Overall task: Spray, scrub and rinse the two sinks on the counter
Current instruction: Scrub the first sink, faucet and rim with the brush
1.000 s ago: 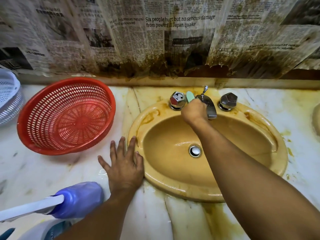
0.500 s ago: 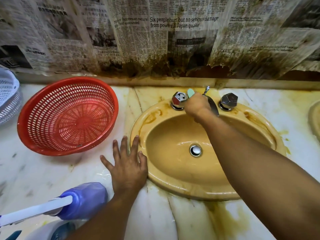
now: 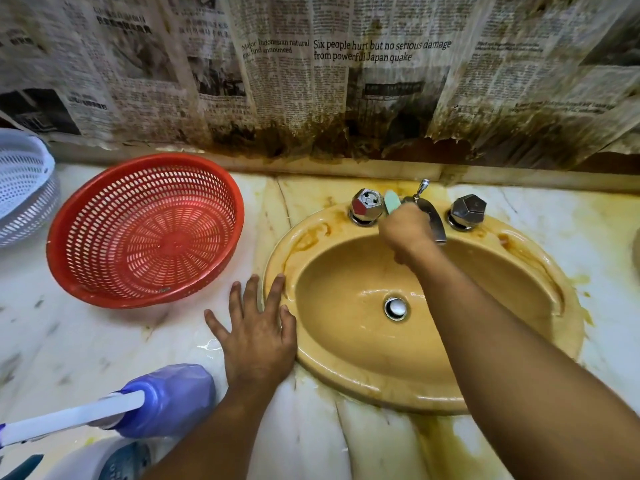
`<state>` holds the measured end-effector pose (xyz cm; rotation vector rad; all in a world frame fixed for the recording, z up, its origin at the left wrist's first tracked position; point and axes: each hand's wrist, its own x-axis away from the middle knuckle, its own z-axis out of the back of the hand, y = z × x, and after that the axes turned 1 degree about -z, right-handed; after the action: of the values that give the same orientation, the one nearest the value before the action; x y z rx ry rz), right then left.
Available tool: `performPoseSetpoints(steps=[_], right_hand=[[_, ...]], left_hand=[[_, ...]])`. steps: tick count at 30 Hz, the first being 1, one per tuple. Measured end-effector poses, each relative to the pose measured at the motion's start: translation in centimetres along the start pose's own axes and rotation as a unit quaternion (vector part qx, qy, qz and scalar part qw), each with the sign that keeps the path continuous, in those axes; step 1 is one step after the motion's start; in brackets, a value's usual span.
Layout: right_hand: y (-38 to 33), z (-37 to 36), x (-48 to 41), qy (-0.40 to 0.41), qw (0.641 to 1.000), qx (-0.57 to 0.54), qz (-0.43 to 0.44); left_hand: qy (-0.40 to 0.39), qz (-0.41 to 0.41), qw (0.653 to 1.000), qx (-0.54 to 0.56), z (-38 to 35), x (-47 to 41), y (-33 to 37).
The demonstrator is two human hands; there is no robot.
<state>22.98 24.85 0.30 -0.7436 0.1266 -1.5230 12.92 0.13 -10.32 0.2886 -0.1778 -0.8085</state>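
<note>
- Newspaper sheets (image 3: 346, 81) cover the wall behind the counter, their lower edges torn and stained dark brown.
- Marble counter (image 3: 86, 341), white with yellow-brown stains, looks wet near the basin.
- Mustard-yellow oval sink (image 3: 381, 393) is set into the counter right of centre, its surface wet and its back rim streaked brown. A sliver of a second sink (image 3: 637, 252) shows at the right frame edge.
- Red slotted basket (image 3: 104, 271) sits tilted on the counter left of the sink, and a white basket (image 3: 20, 188) is at the far left edge.
- Purple spray bottle (image 3: 173, 396) with a white nozzle lies at the lower left, near the left wrist.
- Left hand (image 3: 258, 337) rests flat on the counter, fingers straight and spread. The index fingertip and thumb touch the sink's left rim.
- Right hand (image 3: 407, 233) reaches over the basin to the back rim, fingers curled tight around a pale green scrubber (image 3: 392, 199).
- The scrubber's tip pokes up between the left tap (image 3: 367, 204) and the chrome spout (image 3: 433, 216). The right tap (image 3: 467, 209) stands beyond the spout.
- Chrome drain plug (image 3: 396, 308) sits at the basin's bottom.
</note>
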Motion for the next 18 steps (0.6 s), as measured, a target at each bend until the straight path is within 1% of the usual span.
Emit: performPoseSetpoints(steps=[3, 5, 8, 10, 11, 14, 18], right_hand=[[-2.0, 0.0, -2.1, -0.020, 1.000, 0.010, 0.008], [-2.0, 0.4, -1.9, -0.039, 0.999, -0.004, 0.008], [0.4, 1.0, 0.4, -0.071, 0.994, -0.081, -0.010], [2.8, 0.7, 2.6, -0.101, 0.985, -0.140, -0.024], [3.5, 0.6, 3.6, -0.110, 0.982, -0.152, -0.020], [3.6, 0.4, 3.3, -0.095, 0.986, -0.140, -0.002], [1.0, 0.5, 0.1, -0.079, 0.990, -0.118, -0.010]], left_hand=[[0.002, -0.001, 1.000, 0.011, 0.0, 0.0, 0.0], [0.006, 0.001, 1.000, 0.008, 0.0, 0.1, 0.0], [0.011, -0.002, 1.000, -0.001, 0.0, 0.0, 0.1], [0.007, -0.002, 1.000, -0.004, -0.1, -0.1, 0.0], [0.007, -0.002, 1.000, -0.003, -0.1, -0.1, 0.0], [0.008, 0.001, 1.000, 0.000, -0.2, -0.1, 0.0], [0.005, 0.002, 1.000, 0.004, -0.1, -0.1, 0.1]])
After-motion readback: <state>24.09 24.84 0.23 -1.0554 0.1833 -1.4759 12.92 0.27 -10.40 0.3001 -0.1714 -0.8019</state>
